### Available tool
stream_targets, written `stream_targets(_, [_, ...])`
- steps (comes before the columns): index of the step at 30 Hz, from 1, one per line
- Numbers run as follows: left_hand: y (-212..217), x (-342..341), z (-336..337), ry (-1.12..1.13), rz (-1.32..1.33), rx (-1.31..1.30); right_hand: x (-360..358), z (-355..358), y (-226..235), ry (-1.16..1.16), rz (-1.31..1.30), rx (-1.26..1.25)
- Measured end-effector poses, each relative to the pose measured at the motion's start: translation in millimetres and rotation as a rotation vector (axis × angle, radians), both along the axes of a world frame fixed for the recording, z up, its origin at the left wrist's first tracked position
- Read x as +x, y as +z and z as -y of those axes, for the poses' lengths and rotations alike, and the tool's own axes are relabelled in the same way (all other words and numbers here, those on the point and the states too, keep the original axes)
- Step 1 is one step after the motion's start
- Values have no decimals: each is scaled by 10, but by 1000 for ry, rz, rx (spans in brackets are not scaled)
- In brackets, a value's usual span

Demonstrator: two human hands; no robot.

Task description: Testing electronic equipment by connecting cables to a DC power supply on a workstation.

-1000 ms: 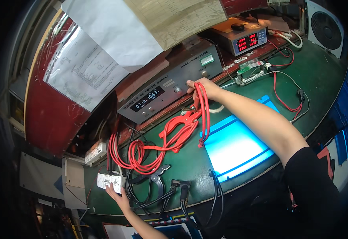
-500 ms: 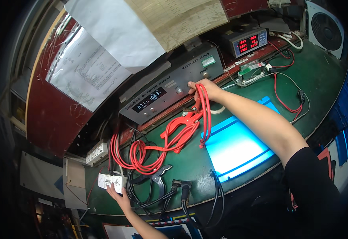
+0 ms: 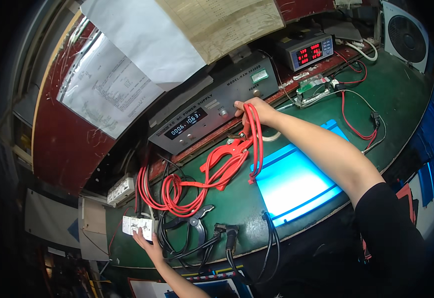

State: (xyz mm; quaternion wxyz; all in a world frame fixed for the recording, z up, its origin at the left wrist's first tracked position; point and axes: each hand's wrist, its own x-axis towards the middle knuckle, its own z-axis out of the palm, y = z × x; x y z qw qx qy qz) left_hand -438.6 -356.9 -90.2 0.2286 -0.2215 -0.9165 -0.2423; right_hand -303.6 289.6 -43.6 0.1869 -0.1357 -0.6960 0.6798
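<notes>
Head view: where is the left grip (image 3: 149, 243)?

At the tabletop's (image 3: 396, 99) left end, fingers resting on the white block (image 3: 130, 226). I can't tell whether they're clenched around it.

And the right grip (image 3: 264, 113)?

Up at the grey power supply (image 3: 214, 108), fingertips against its front panel. Red cables (image 3: 260, 146) arch over that hand and hang toward the tabletop; whether it's grasping them, I can't tell.

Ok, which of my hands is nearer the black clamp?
Left: your left hand is to the left of the black clamp; your right hand is farther, up by the power supply.
</notes>
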Motion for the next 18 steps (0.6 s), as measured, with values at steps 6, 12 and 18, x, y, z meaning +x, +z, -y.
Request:
stream_targets(6, [-7, -18, 15, 11, -1, -7, 7, 13, 14, 0, -5, 5])
stream_targets(12, [14, 8, -12, 8, 10, -5, 17, 21, 38, -10, 26, -2])
stream_targets(18, [2, -5, 21, 5, -2, -8, 3, 26, 48, 6, 25, -40])
